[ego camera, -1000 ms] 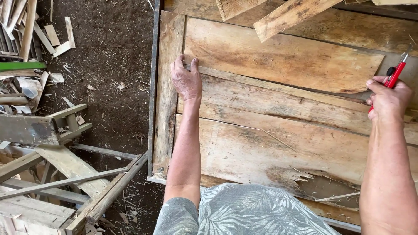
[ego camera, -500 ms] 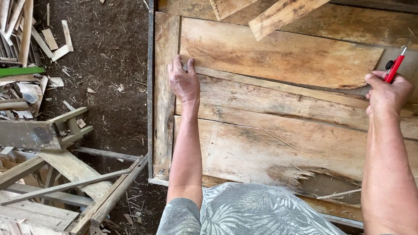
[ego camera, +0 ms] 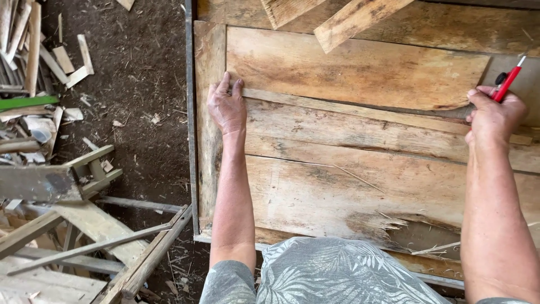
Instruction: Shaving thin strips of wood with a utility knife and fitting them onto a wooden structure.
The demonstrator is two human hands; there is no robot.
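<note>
The ground was dark, packed dirt littered with chips and sawdust, and over it stood a work surface of rough wooden boards edged by a thin metal frame. The landmark here was the wide pale plank lying across the upper part of that surface. Just below the plank's lower edge ran a narrow wooden strip, slanting a little downward toward the right. The left hand lay flat and open, palm down, at the plank's lower left corner, its fingertips touching the left end of the strip; it gripped nothing. The right hand sat at the plank's lower right corner, where the plank's edge was ragged, fingers curled closed around a red pen-like marker whose tip rose up past the corner; the hand rested on the right part of the strip. Below the plank, broader boards lay side by side, the lowest with a torn, splintered patch. Above the plank, two short offcuts lay at angles. Well to the left of the plank, beyond the frame, lay scrap wood, a green strip and a wooden trestle. A leaf-patterned shirt showed at the bottom.
</note>
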